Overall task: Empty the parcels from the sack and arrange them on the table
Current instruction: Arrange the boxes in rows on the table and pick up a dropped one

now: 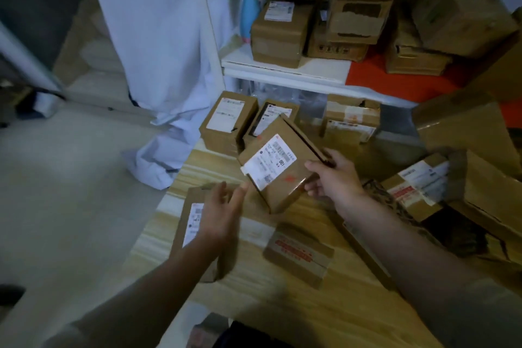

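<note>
My right hand (334,176) grips a brown cardboard parcel (278,169) with a white shipping label, held tilted above the wooden table (324,316). My left hand (221,209) hovers open just left of it, fingers spread, over a flat labelled parcel (190,223) lying at the table's left edge. A small parcel with red print (299,253) lies on the table below the held one. Three labelled parcels (227,121) (271,117) (350,121) stand in a row at the table's far edge. The sack is not clearly in view.
More parcels (418,186) pile up at the right. A white shelf (285,69) behind holds stacked boxes (279,29) and a blue spray bottle (251,5). A pale cloth (158,65) hangs at the left, with bare floor (70,192) beside the table.
</note>
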A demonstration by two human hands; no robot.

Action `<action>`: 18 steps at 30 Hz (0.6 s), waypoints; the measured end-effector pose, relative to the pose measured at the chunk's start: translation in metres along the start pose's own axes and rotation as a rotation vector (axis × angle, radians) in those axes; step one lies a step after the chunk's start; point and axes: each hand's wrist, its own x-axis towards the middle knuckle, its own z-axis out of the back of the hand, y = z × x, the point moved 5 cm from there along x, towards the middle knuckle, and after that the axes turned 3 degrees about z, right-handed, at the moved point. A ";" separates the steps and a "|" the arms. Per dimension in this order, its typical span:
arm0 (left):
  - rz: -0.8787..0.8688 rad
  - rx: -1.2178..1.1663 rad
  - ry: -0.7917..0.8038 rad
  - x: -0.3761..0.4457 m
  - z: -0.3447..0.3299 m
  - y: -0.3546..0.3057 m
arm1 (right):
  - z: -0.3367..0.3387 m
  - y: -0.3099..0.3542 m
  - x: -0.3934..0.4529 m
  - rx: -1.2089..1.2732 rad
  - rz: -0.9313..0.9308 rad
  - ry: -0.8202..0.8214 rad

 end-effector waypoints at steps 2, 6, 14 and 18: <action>-0.001 0.332 -0.242 -0.007 0.026 0.027 | -0.001 -0.004 -0.006 -0.036 0.049 0.025; 0.230 0.722 -0.208 -0.016 0.033 0.086 | 0.004 -0.016 -0.014 -0.074 0.048 0.039; 0.006 0.970 -0.090 0.028 0.030 0.092 | 0.013 -0.021 -0.020 -0.158 -0.022 0.007; -0.309 1.218 0.038 0.069 0.044 0.071 | 0.006 -0.023 -0.018 -0.164 -0.045 -0.017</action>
